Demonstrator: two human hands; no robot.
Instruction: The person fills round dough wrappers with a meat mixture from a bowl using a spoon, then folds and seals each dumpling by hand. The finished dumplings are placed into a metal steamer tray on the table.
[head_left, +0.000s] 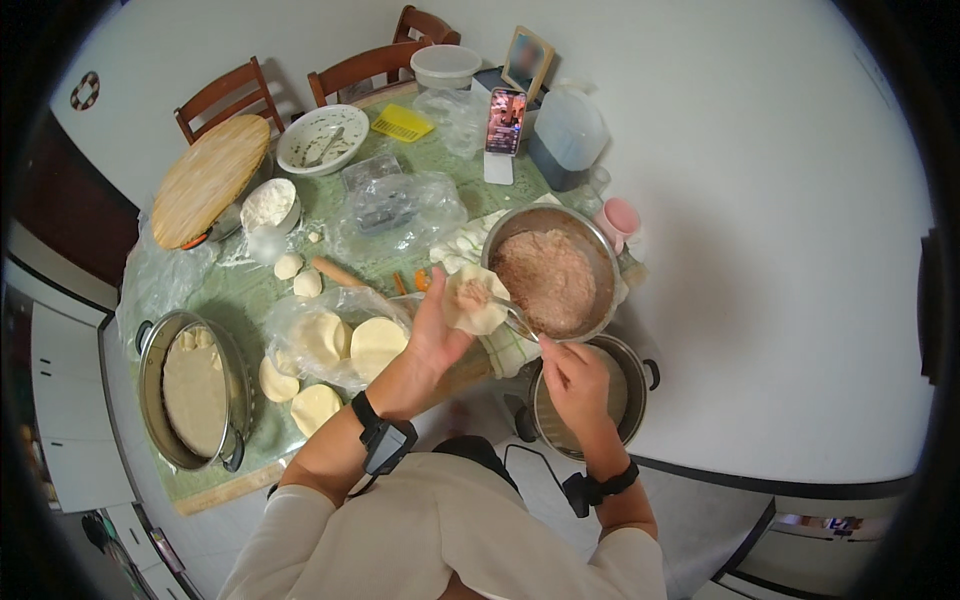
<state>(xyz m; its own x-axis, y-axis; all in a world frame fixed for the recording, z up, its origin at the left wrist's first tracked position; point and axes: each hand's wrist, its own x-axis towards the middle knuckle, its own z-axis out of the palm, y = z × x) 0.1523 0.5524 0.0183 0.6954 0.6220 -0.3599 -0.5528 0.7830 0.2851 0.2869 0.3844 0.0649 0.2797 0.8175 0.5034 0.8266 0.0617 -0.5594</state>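
A round dough wrapper (489, 316) lies across the fingers of my left hand (437, 328), with a dab of pinkish minced filling (472, 295) at its middle. My right hand (576, 377) grips the handle of a metal spoon (519, 315), whose bowl reaches over the wrapper's right side. Just beyond, a steel bowl (613, 262) holds a large mass of minced meat (551, 277). Below my right hand sits a two-handled steel steamer pot (643, 397), partly hidden by the hand and forearm. More dough wrappers (379, 346) are stacked left of my left forearm, some under clear plastic.
At left stands another steamer pot (241, 390) with several small dumplings (196, 339) at its far edge. A rolling pin (337, 271), dough balls (307, 283), a flour bowl (289, 214) and a phone on a stand (505, 121) are farther back. A pink mug (621, 217) stands by the wall.
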